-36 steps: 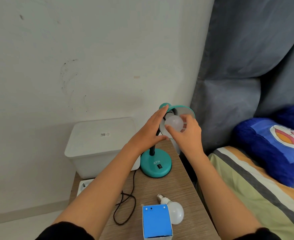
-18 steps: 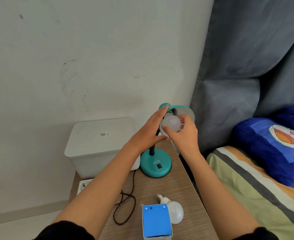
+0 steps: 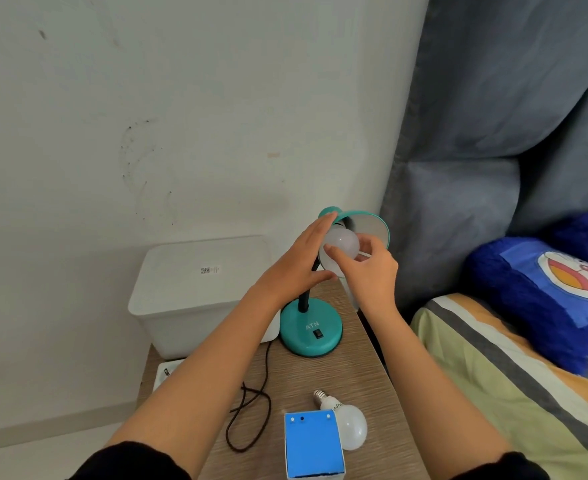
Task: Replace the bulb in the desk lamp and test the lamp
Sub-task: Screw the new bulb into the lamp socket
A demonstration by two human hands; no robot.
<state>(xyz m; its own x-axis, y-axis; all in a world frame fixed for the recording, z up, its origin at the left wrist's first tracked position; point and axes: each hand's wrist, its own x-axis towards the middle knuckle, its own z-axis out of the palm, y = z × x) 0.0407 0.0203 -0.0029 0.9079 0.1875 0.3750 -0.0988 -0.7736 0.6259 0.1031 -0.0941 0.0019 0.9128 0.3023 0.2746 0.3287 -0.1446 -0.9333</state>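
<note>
A teal desk lamp stands on the wooden table, its round base [image 3: 311, 329] carrying a black switch. Its shade [image 3: 368, 223] tilts toward me. A white bulb [image 3: 342, 242] sits in the mouth of the shade. My right hand [image 3: 368, 275] grips that bulb with thumb and fingertips. My left hand [image 3: 299, 261] presses against the shade's left side and rim, holding it steady. A second white bulb [image 3: 349, 426] lies on the table near me, its screw base pointing away, beside a blue box [image 3: 311, 445].
A white lidded bin [image 3: 195, 289] stands left of the lamp against the wall. A black cord [image 3: 251, 407] loops across the table [image 3: 361, 382] toward a white power strip [image 3: 166, 372]. A bed with a striped blanket [image 3: 514, 386] and a blue pillow [image 3: 545, 292] lies right; grey curtain behind.
My right hand has turned on the bulb, thumb swinging lower and left across its face. My left hand stays on the shade.
</note>
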